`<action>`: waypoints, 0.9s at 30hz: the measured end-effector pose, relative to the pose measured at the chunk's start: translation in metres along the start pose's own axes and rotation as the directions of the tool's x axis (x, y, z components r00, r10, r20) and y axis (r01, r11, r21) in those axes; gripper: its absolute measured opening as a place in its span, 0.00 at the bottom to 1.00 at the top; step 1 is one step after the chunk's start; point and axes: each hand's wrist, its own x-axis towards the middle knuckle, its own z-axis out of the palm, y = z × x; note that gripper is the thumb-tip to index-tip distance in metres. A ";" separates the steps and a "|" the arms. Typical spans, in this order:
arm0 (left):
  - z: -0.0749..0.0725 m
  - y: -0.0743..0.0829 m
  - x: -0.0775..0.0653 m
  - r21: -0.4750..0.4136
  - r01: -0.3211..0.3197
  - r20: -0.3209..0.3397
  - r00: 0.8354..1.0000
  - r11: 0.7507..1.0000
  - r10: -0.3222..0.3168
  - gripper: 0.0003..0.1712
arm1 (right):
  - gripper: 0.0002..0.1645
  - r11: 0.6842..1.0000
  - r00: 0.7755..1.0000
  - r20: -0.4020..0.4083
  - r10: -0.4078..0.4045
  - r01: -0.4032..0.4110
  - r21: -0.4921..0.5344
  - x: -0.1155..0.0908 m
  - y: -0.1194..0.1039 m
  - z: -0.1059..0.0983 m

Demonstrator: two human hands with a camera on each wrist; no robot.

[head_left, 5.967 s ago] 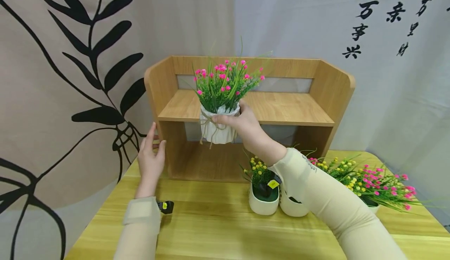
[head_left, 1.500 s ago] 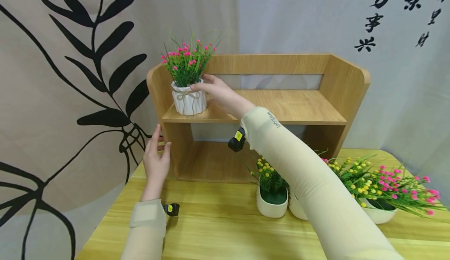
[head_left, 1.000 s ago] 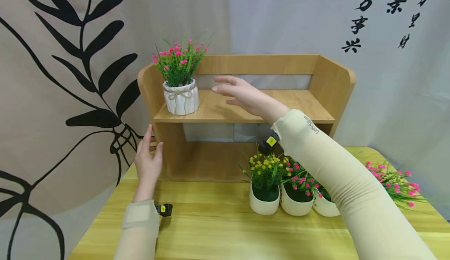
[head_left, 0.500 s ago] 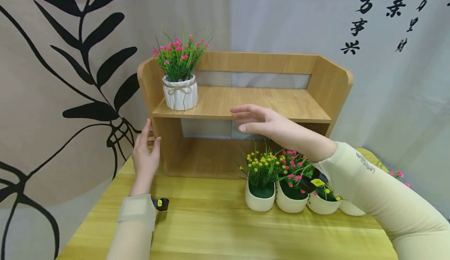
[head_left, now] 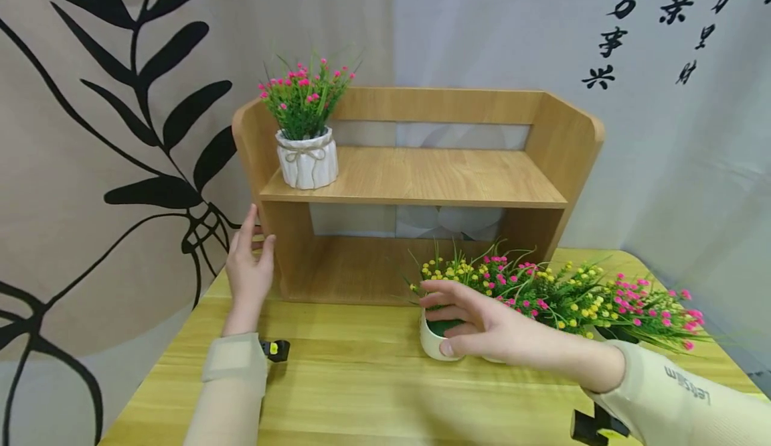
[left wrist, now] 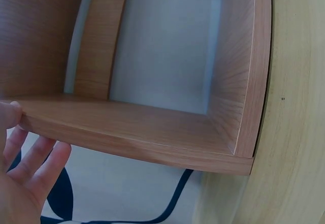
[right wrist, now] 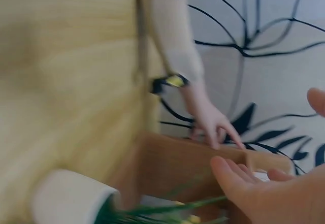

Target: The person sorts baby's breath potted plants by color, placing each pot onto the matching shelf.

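My left hand [head_left: 249, 275] holds the left side panel of a two-tier wooden desktop shelf [head_left: 415, 201]. In the left wrist view the thumb lies on one side of that panel's front edge [left wrist: 122, 145] and the fingers on the other. On the upper tier, at its left end, a pink-flowered plant in a white, twine-tied pot [head_left: 307, 161] stands upright. My right hand [head_left: 482, 325] is in the air with spread, slightly bent fingers and holds nothing. It partly hides a yellow-flowered potted plant [head_left: 436, 344]; in the right wrist view, that white pot [right wrist: 66, 198] is blurred.
Several more potted plants with pink and yellow flowers [head_left: 584, 299] stand in a row to the right, partly behind my right arm. The wooden table [head_left: 337, 379] stretches in front of the shelf. A printed curtain [head_left: 482, 31] hangs behind.
My right hand carried the pink-flowered plant left, set it on the upper tier and let go. It then moved right and down to the row of pots. My left hand stays at the panel.
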 end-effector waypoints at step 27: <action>0.001 0.001 0.001 0.015 0.051 0.023 0.998 0.999 -0.052 0.39 | 0.27 0.999 0.999 0.031 0.016 -0.018 0.051 -0.059 0.098 0.042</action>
